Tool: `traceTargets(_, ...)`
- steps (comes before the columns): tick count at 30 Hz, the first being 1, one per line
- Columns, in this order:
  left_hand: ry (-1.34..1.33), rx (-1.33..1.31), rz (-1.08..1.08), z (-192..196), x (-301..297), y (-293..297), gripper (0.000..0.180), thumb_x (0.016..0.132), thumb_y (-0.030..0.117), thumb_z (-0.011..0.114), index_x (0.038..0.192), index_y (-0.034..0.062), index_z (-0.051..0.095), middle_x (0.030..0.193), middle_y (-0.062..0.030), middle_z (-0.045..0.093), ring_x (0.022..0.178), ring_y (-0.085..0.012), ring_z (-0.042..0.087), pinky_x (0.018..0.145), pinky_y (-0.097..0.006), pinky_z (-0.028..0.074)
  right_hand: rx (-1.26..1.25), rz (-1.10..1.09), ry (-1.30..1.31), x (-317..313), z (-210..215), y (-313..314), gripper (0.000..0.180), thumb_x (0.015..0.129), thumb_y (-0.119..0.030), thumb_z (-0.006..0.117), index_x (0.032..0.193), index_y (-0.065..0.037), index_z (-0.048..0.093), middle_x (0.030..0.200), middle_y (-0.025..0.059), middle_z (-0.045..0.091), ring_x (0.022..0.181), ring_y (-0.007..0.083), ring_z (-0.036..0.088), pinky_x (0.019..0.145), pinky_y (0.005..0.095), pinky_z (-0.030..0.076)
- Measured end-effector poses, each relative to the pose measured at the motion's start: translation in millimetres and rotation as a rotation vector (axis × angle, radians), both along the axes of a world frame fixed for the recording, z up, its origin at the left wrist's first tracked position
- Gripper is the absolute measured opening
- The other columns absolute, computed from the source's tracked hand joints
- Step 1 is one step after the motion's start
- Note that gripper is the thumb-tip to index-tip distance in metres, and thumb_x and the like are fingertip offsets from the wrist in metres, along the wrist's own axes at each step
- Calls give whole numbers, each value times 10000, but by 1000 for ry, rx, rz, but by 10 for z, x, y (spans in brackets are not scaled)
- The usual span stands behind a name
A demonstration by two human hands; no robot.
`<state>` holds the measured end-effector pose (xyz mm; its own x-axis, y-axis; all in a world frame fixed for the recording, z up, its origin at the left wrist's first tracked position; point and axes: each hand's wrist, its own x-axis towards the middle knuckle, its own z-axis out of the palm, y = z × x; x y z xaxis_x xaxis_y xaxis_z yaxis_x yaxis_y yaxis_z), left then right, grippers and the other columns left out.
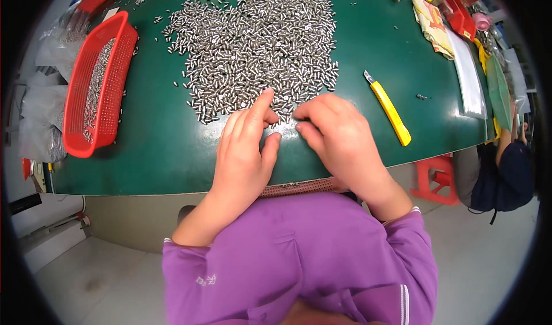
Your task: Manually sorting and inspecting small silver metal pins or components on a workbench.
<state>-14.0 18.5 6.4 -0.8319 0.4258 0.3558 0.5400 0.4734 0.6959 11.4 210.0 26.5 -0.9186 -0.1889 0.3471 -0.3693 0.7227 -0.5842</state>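
A broad heap of small silver metal pins (259, 43) spreads over the green tabletop in front of me. At its near edge, my left hand (240, 144) has its index finger stretched onto the pins and its thumb apart from the fingers. Just to the right, my right hand (342, 132) is bent, with thumb and index fingertip slightly apart beside the pins and nothing visible between them. A few loose pins lie between the two hands. The undersides of both hands are hidden.
A red perforated basket (73, 118) with more pins stands at the left. A yellow utility knife (391, 113) lies right of my right hand, blade out. Another basket (296, 187) shows below the table's front edge. A red stool (425, 181) and a seated person (509, 172) are at the right.
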Motion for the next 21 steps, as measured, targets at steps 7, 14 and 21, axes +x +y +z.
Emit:
traceTargets(7, -29, 52, -29, -36, -14, -29, 720, 760, -115, 686, 1440, 20, 490, 960, -72, 633, 915, -253, 593, 828, -373, 497, -68, 84, -22, 4, 7, -92, 206, 795, 21, 690, 984, -37, 631, 942, 126, 606, 890, 347, 603, 780, 448, 507)
traceTargets(14, -67, 81, -15, -8, 15, -27, 760, 754, -131, 663, 1468, 26, 455, 982, -74, 623, 897, -241, 592, 833, -371, 503, -102, 70, -39, 16, 2, -112, 208, 779, -8, 719, 962, -40, 627, 928, 116, 588, 890, 334, 595, 780, 435, 503)
traceTargets(21, -38, 68, -44, -25, 7, -57, 700, 775, -133, 645, 1439, 23, 489, 945, -69, 634, 875, -237, 595, 808, -368, 497, -50, 72, -1, 8, -25, -131, 163, 795, -20, 717, 927, -46, 626, 904, 109, 561, 880, 317, 583, 766, 414, 500)
